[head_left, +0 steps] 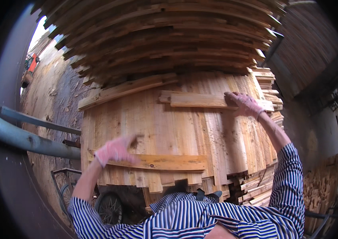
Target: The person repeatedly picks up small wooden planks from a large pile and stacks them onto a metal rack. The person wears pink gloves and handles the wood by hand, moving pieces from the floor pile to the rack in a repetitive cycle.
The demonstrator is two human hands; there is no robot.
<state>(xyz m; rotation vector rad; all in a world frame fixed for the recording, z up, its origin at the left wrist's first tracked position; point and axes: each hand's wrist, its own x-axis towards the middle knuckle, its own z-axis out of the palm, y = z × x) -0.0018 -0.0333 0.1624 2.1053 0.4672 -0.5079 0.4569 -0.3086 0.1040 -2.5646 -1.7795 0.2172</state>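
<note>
My right hand (246,104), in a pinkish glove, is closed around the right end of a short wooden board (201,100). That board lies crosswise on a layer of planks (169,131), with another piece of wood showing at its left end. My left hand (116,151), also gloved and smeared by motion, is over the left part of a nearer, yellowish board (173,162) with a dark knot. Its thumb and fingers look spread apart; whether they touch the board, I cannot tell. A third, longer board (127,91) lies at a slant at the back left.
Behind the plank layer rises a tall stack of boards (161,40). More stacked planks (258,187) stand below at the right. Blue-grey metal pipes (33,137) reach in from the left. A spoked wheel (110,208) is beneath the near left edge. Someone in orange (32,63) is far left.
</note>
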